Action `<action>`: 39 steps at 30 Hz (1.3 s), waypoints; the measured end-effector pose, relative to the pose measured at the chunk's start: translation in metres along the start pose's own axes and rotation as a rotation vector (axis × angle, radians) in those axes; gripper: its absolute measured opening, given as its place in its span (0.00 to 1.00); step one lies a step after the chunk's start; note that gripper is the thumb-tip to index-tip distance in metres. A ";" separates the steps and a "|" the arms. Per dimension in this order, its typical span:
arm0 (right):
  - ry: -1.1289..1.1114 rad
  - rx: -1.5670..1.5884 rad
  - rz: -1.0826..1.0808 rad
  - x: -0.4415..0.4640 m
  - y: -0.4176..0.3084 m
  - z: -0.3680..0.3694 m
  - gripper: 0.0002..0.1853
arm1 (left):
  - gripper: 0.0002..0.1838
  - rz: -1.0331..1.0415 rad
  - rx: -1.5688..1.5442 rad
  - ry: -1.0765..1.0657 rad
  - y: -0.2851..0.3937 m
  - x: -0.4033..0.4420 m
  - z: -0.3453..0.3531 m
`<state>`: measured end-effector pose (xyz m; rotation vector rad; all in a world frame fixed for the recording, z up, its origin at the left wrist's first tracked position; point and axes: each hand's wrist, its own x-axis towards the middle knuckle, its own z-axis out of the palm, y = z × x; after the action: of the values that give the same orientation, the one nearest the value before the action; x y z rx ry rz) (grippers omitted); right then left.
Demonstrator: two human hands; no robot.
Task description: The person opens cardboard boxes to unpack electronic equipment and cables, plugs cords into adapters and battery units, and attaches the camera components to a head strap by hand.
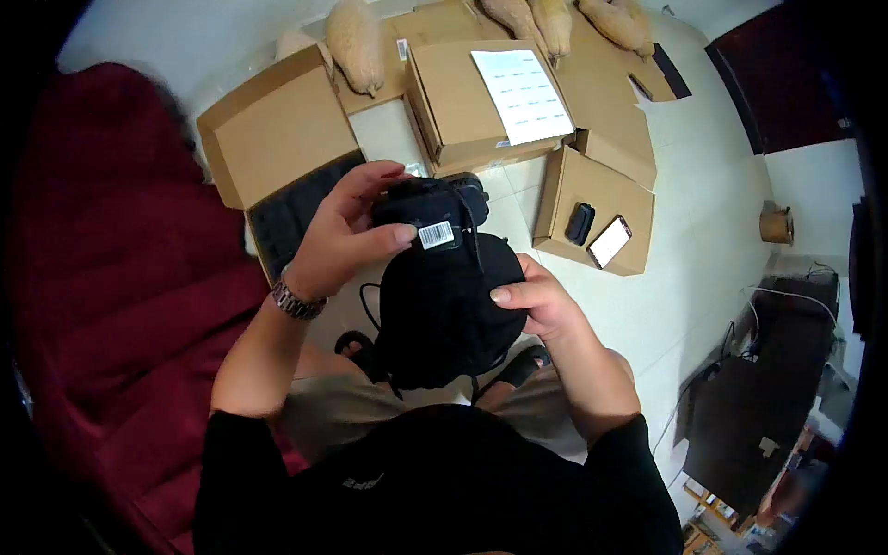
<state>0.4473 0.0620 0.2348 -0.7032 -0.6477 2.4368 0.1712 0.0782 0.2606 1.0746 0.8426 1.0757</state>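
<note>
My left hand (338, 231) grips a black device (407, 215) that carries a white barcode label (436, 235), thumb on the near face and fingers behind. Directly below the device is a rounded black cap-like fabric piece (449, 314), with a thin dark strap or cable running down over it. Whether the two are joined I cannot tell. On the fabric's right edge my right hand (546, 301) is closed, its thumb on top and the other fingers partly hidden underneath. Both things are held above the floor, in front of my lap.
An open cardboard box (277, 129) with a dark lining stands left. Ahead is a closed box (481, 102) bearing a printed sheet (524, 95). A smaller carton (597, 190) holds a phone (610, 242) and a black object (580, 223). Squashes (356, 46) lie behind; a red-covered sofa (120, 277) is left.
</note>
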 end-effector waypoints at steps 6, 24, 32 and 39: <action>0.013 0.035 -0.076 0.009 -0.011 -0.005 0.25 | 0.28 -0.261 -0.350 0.161 0.005 0.015 0.019; 0.457 0.077 -0.244 0.020 -0.001 -0.013 0.25 | 0.20 -0.265 -0.234 0.212 -0.020 0.026 0.030; 0.592 0.221 -0.560 0.014 -0.044 -0.037 0.16 | 0.18 -0.162 -0.364 0.482 -0.015 0.024 0.004; 0.665 0.221 -0.705 0.005 -0.069 -0.044 0.18 | 0.17 -0.099 -0.470 0.655 -0.010 0.018 -0.025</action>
<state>0.4932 0.1302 0.2392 -0.9293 -0.2740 1.4743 0.1555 0.1005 0.2435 0.2729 1.0644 1.4759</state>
